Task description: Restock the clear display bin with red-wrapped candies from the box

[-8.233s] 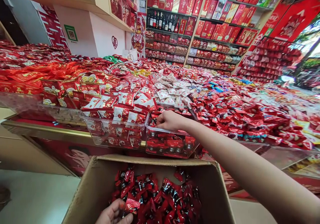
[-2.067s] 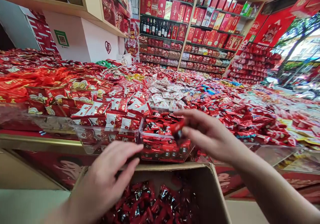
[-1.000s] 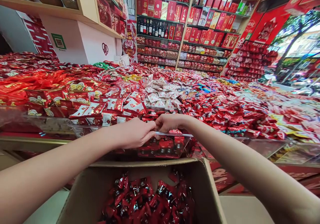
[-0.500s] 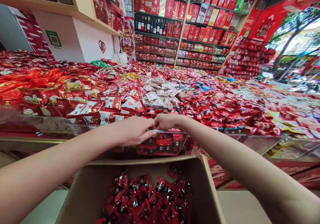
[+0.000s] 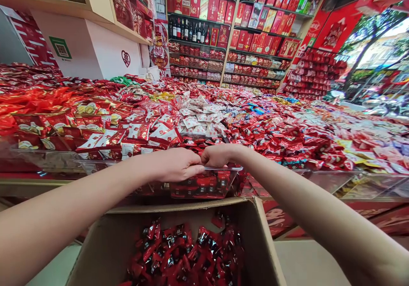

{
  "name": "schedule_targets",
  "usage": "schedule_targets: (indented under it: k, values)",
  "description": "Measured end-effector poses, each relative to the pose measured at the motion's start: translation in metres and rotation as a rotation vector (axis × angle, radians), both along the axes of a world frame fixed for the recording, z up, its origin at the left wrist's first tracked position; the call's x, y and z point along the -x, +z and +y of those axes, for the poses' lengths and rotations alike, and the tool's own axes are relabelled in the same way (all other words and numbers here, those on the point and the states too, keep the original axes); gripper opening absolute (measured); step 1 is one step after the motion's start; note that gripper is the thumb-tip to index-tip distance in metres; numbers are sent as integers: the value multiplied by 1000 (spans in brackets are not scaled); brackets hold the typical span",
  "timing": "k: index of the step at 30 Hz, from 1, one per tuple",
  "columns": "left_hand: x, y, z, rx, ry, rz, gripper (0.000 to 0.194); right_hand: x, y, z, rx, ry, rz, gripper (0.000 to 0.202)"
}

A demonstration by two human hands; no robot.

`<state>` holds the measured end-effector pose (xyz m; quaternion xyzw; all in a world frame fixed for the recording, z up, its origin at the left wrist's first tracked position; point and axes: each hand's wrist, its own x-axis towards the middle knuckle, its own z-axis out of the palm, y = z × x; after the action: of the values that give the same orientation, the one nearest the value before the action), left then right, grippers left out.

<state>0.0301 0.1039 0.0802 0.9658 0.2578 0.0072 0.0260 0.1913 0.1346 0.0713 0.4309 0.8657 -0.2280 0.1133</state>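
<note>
My left hand (image 5: 177,164) reaches over the front of a clear plastic bin (image 5: 237,170), its thumb and forefinger close together and the other fingertips hidden. My right hand (image 5: 221,154) meets it from the other side, fingers curled down into the same bin. Whatever lies in either grasp is covered. Through the bin's front wall I see dark red wrapped candies (image 5: 203,187) with white lettering. Below my wrists stands an open cardboard box (image 5: 266,235), holding many similar red and black wrapped candies (image 5: 188,252).
Red and white snack packets (image 5: 110,139) lie left of my hands, with small white packets (image 5: 200,115) behind. Red wrapped sweets (image 5: 284,143) spread to the right. Shelves of boxes and bottles (image 5: 191,30) line the back. A tree (image 5: 367,43) shows outside, right.
The view has turned slightly, so the scene sits a little further left. Both hands stay together at the bin, with the left thumb and forefinger slightly shifted. The box contents look the same.
</note>
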Motion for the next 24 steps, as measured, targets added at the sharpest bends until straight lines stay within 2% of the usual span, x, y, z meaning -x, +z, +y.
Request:
schedule_targets:
  k: [4,8,11,15,18,21,24]
  values:
    - [-2,-3,1,-13,-5,-3,30,0,0,1,-12,36,-50,26]
    - [-2,-3,-3,-63,9,-27,26,0,-4,5,62,49,-52,27]
    - [3,5,-15,-99,10,-72,20,-1,-8,8,70,53,-22,25]
    - [23,8,-41,-148,-2,-254,26,-8,-5,7,-9,12,69,24]
    - [45,-3,-62,-128,-6,-319,24,-13,3,2,-51,-73,1,23]
    - [65,-23,-82,-71,-1,-230,25,-14,8,-4,-67,-131,-121,22]
    - [77,-46,-100,3,13,-163,27,-13,7,-4,-40,-121,-90,22]
